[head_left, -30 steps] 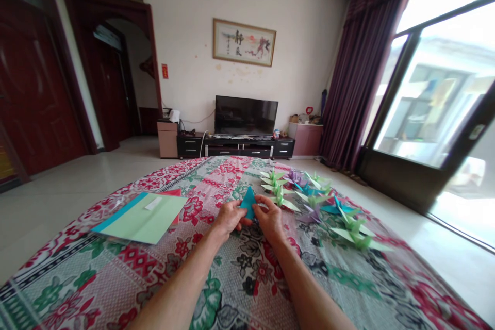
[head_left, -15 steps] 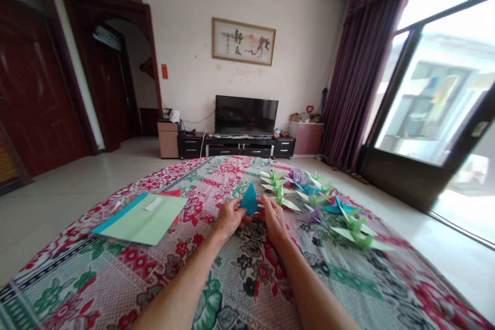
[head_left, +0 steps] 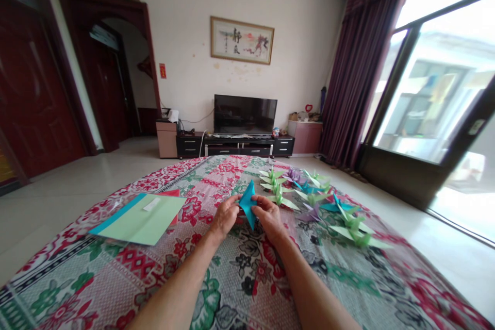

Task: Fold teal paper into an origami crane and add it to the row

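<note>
A folded piece of teal paper (head_left: 247,202) stands on edge between my two hands over the flowered cloth (head_left: 240,273). My left hand (head_left: 225,215) pinches its left side with the fingers closed. My right hand (head_left: 268,216) pinches its right side the same way. The paper is a narrow diamond shape with points up and down. Both forearms reach in from the bottom edge.
Several folded paper cranes (head_left: 313,198) in green, purple and blue lie in rows to the right of my hands. A stack of coloured paper sheets (head_left: 139,211) lies to the left. Beyond the cloth are a TV stand (head_left: 242,145), tiled floor and a sliding glass door (head_left: 436,93).
The teal paper has been lifted slightly and turned, showing as a diamond with a lower point instead of a triangle. Both hands have kept their grip on it.
</note>
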`<state>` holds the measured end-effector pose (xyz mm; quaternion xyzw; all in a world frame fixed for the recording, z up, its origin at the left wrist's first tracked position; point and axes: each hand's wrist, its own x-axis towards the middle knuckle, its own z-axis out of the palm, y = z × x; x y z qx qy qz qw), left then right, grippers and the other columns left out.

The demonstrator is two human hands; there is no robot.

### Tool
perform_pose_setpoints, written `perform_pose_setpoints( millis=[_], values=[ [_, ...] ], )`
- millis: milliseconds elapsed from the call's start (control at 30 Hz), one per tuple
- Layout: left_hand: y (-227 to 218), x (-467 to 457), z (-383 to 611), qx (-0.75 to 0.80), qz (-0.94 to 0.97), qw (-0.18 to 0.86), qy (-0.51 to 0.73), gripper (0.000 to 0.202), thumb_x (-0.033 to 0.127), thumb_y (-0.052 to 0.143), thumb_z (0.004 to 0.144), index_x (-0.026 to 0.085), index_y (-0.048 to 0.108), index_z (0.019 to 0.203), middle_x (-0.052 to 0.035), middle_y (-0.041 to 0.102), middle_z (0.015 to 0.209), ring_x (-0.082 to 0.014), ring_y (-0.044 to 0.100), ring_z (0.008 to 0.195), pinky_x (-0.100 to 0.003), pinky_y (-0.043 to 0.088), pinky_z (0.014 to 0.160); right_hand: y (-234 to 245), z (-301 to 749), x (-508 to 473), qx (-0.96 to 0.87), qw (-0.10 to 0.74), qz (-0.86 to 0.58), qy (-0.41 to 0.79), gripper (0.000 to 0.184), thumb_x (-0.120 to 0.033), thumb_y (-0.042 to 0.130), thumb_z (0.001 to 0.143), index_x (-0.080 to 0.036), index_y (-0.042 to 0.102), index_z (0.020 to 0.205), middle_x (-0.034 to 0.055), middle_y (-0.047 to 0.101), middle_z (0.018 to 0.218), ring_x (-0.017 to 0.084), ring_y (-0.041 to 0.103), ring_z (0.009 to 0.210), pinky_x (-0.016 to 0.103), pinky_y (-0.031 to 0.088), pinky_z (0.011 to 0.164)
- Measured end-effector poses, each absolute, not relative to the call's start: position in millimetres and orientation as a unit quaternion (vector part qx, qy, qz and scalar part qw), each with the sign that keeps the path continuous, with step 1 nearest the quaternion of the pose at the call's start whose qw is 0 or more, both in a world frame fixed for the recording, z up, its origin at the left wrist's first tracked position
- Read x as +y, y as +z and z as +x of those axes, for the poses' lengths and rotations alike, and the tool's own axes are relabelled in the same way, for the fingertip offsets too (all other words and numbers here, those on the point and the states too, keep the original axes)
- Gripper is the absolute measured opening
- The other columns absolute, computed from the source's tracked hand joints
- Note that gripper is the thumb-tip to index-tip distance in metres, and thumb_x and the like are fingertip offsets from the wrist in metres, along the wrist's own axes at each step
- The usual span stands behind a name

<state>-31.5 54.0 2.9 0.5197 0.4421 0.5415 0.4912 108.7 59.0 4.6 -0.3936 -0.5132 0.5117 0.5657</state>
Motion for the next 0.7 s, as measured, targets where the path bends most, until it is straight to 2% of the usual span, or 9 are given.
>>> perform_pose_setpoints(
  millis=[167, 267, 333, 467, 567, 700],
  values=[
    [12.9, 45.5, -31.3, 0.415, 0.482, 0.553, 0.538, 0.035, 0.029, 0.049, 0.072, 0.019, 0.063, 0.102, -0.0029, 0.069, 0.076, -0.0183, 0.063, 0.068, -0.027, 0.050, 0.055, -1.4, 104.5, 63.2, -0.513, 0.587, -0.374, 0.503, 0.035, -0.022, 0.062, 0.057, -0.016, 0.060, 0.092, -0.0011, 0.064, 0.067, 0.010, 0.050, 0.050, 0.020, 0.041, 0.047],
    [11.6, 47.1, -28.8, 0.428, 0.486, 0.531, 0.546, 0.034, 0.039, 0.058, 0.070, 0.018, 0.065, 0.095, -0.0029, 0.067, 0.073, -0.0175, 0.062, 0.062, -0.027, 0.049, 0.052, -3.7, 103.1, 65.6, -0.523, 0.590, -0.363, 0.496, 0.034, -0.021, 0.063, 0.057, -0.017, 0.059, 0.091, -0.0013, 0.064, 0.068, 0.011, 0.053, 0.054, 0.022, 0.043, 0.051],
    [8.7, 50.6, -27.3, 0.449, 0.477, 0.505, 0.562, 0.035, 0.040, 0.063, 0.065, 0.016, 0.065, 0.090, -0.0017, 0.065, 0.067, -0.0154, 0.058, 0.055, -0.026, 0.047, 0.050, -3.5, 102.1, 65.8, -0.529, 0.592, -0.349, 0.497, 0.034, -0.020, 0.062, 0.057, -0.017, 0.058, 0.091, -0.0014, 0.064, 0.070, 0.011, 0.054, 0.056, 0.022, 0.045, 0.053],
    [2.9, 57.6, -27.3, 0.471, 0.466, 0.475, 0.579, 0.032, 0.039, 0.065, 0.063, 0.014, 0.066, 0.083, -0.0006, 0.063, 0.059, -0.0137, 0.056, 0.051, -0.023, 0.044, 0.049, 1.2, 100.0, 62.2, -0.525, 0.609, -0.323, 0.499, 0.042, -0.017, 0.063, 0.056, -0.019, 0.056, 0.098, 0.0012, 0.065, 0.086, 0.014, 0.060, 0.069, 0.024, 0.048, 0.061],
    [0.7, 59.4, -28.6, 0.471, 0.487, 0.451, 0.582, 0.029, 0.037, 0.066, 0.062, 0.014, 0.068, 0.078, -0.0009, 0.065, 0.062, -0.0134, 0.056, 0.054, -0.022, 0.044, 0.051, 5.9, 99.8, 58.4, -0.530, 0.597, -0.335, 0.501, 0.039, -0.023, 0.063, 0.062, -0.019, 0.059, 0.100, 0.0031, 0.066, 0.092, 0.016, 0.060, 0.075, 0.027, 0.049, 0.065],
    [0.6, 58.8, -28.9, 0.463, 0.489, 0.449, 0.587, 0.028, 0.035, 0.067, 0.062, 0.013, 0.069, 0.079, -0.0009, 0.066, 0.063, -0.0127, 0.056, 0.055, -0.022, 0.044, 0.052, 6.5, 100.3, 57.8, -0.561, 0.558, -0.353, 0.500, 0.030, -0.033, 0.067, 0.064, -0.016, 0.064, 0.089, 0.0019, 0.067, 0.081, 0.016, 0.059, 0.068, 0.027, 0.049, 0.066]
  ],
)
